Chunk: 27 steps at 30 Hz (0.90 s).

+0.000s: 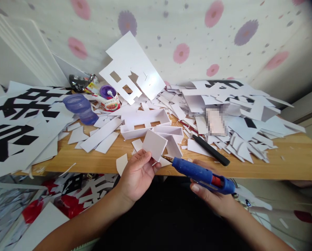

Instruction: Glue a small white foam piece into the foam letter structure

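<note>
Glue gun [201,174] gripped by right hand [213,198] | left hand [137,174] pinches white card [154,143] | purple cup [81,108] lying sideways

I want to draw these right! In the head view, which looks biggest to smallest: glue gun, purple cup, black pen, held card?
1. Glue gun, though it is nearest the camera.
2. Purple cup.
3. Card and black pen: unsure, since the pen looks longer but much thinner.

Bright, even daylight, soft shadows, sharp centre (edges bowed, corners darkened, one patch pixelated)
</note>
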{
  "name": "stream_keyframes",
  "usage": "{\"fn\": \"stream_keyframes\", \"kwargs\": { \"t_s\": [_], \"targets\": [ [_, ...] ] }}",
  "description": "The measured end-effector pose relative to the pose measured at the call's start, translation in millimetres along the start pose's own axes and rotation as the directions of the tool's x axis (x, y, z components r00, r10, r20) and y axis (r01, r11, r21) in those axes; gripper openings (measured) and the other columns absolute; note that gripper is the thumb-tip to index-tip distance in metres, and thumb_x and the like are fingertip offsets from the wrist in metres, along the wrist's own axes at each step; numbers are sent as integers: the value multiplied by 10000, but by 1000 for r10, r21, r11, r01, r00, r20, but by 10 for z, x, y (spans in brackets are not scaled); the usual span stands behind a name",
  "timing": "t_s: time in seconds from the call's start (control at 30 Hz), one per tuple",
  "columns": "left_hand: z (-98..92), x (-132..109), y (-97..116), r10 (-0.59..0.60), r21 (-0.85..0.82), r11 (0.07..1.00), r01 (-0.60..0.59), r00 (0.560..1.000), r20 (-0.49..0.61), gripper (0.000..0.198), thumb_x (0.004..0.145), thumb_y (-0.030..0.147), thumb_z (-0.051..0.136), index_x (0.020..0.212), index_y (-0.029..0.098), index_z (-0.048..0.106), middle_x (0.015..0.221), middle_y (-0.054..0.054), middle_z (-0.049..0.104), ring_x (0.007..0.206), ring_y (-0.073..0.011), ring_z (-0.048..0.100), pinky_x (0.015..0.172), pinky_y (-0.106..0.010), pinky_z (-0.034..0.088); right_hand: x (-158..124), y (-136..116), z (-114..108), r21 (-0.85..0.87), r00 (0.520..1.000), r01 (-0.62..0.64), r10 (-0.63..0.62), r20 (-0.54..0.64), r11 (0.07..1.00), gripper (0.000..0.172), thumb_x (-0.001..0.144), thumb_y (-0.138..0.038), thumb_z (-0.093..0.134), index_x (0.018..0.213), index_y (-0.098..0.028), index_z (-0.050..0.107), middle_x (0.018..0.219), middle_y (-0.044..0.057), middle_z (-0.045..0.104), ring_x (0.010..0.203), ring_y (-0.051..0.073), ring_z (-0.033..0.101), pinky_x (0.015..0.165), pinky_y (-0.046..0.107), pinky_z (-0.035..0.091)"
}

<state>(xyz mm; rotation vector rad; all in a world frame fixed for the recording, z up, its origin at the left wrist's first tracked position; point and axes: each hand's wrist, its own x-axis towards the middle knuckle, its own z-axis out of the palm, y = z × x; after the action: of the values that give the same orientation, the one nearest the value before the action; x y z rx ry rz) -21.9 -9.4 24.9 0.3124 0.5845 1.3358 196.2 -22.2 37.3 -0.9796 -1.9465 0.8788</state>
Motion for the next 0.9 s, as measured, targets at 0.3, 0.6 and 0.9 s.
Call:
{"fn": "stream_keyframes", "kwargs": {
  "t_s": [0.3,0.6,0.9],
  "targets": [
    [20,-11,15,6,9,1000,-6,1000,-23,107,766,176,742,727,158,644,805,-17,656,739,-129,594,632,-253,507,36,-52,18,0,1000,15,-15,13,1000,264,864,-441,589,677,-255,565,632,13,528,574,176,533,557,320,465],
    [1,-20,18,-1,16,1000,2,999,-32,121,759,187,745,722,148,636,749,-24,639,711,-122,583,638,-234,515,40,-71,30,-40,999,26,-25,31,999,245,848,-399,601,667,-248,535,631,12,520,563,170,527,537,313,461],
    [6,-47,124,15,43,999,-8,984,-177,200,641,171,821,738,184,648,855,-20,673,751,-159,595,638,-285,540,-14,82,-168,-2,999,34,-34,16,999,231,843,-418,585,736,-218,542,715,15,530,685,171,540,610,304,451]
  ]
}}
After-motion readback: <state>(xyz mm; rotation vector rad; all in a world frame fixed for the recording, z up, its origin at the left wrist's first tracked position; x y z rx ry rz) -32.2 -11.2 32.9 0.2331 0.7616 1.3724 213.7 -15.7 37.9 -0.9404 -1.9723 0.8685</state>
